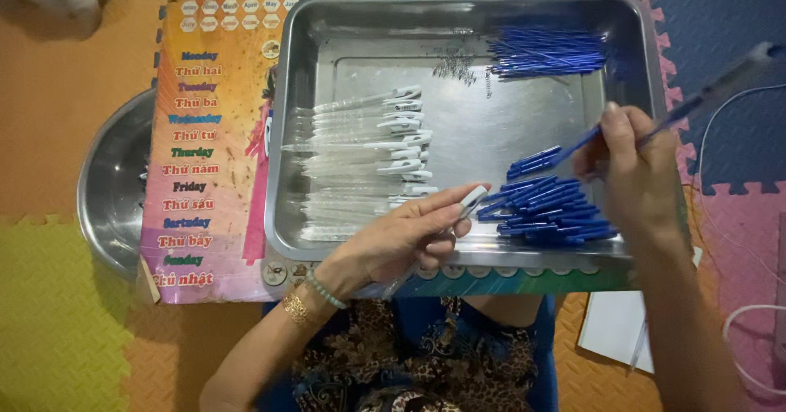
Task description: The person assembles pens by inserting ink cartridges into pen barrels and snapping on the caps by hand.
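A steel tray [639, 68] holds pen parts. A stack of clear pen barrels with white clips [368, 162] lies at its left. Thin blue refills [547, 52] are bundled at the top right, and several blue caps [547, 211] are piled at the lower right. My left hand [401, 240] holds a clear pen barrel by its white end, over the tray's near rim beside the blue pile. My right hand [634, 174] pinches a pen with a blue tip, its barrel pointing up and right past the tray's edge; the tip hovers above the blue caps.
The tray rests on a colourful printed board [205, 174] with coloured lettering. A round steel bowl [110, 187] sticks out under the board at the left. Foam floor mats surround everything. A white sheet [610, 326] and a white cable [741, 330] lie at the lower right.
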